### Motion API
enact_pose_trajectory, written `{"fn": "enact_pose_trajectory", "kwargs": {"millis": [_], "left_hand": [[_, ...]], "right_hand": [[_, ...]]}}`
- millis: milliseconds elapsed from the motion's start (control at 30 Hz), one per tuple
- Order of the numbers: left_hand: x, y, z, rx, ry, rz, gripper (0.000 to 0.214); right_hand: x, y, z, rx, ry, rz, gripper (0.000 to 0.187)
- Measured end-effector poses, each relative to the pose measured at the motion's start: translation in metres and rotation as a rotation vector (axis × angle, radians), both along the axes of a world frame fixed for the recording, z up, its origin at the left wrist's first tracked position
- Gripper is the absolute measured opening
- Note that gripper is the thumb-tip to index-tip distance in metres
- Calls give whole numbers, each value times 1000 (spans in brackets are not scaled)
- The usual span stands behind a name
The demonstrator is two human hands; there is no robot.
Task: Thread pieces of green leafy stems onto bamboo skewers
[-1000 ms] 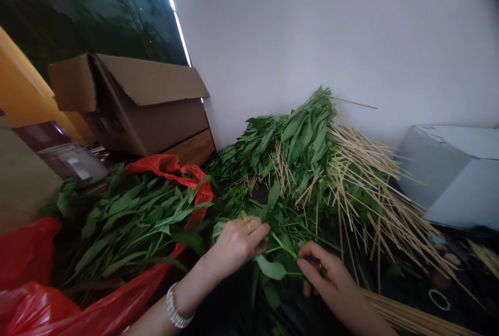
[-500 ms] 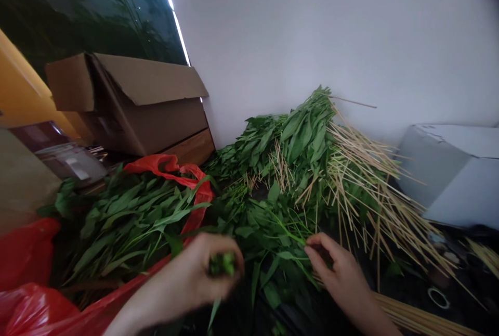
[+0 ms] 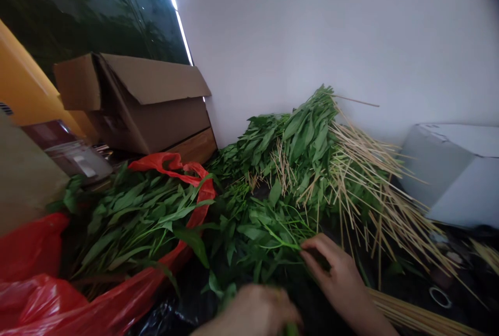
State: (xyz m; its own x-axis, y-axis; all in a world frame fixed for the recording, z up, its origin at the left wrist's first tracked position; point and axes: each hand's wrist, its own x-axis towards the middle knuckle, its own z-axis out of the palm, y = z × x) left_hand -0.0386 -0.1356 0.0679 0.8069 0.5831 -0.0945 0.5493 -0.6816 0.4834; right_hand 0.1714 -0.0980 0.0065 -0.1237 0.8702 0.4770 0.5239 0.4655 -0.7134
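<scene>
My right hand is curled with its fingertips pinching thin green stems in the leafy pile in front of me. My left hand sits blurred at the bottom edge, closed as a fist around a bit of green stem that shows just under it. Behind the loose leaves lies a heap of leafy greens threaded on bamboo skewers, fanned against the white wall.
A red plastic bag full of loose leaves lies at the left. An open cardboard box stands behind it. A grey-white box sits at the right. More bare skewers lie along the bottom right, beside a small ring.
My left hand has dropped lower and toward the centre, to the frame's bottom edge, still closed on greens. My right hand stays pinched on the stems, barely shifted.
</scene>
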Motion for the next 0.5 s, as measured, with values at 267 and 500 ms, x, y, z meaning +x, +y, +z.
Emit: {"fn": "enact_pose_trajectory", "kwargs": {"millis": [267, 500], "left_hand": [[-6, 67, 7, 594, 105, 223, 16], [-11, 70, -8, 597, 162, 106, 4]], "right_hand": [[-2, -3, -3, 32, -90, 55, 11], [-5, -4, -4, 53, -116, 69, 12]]}}
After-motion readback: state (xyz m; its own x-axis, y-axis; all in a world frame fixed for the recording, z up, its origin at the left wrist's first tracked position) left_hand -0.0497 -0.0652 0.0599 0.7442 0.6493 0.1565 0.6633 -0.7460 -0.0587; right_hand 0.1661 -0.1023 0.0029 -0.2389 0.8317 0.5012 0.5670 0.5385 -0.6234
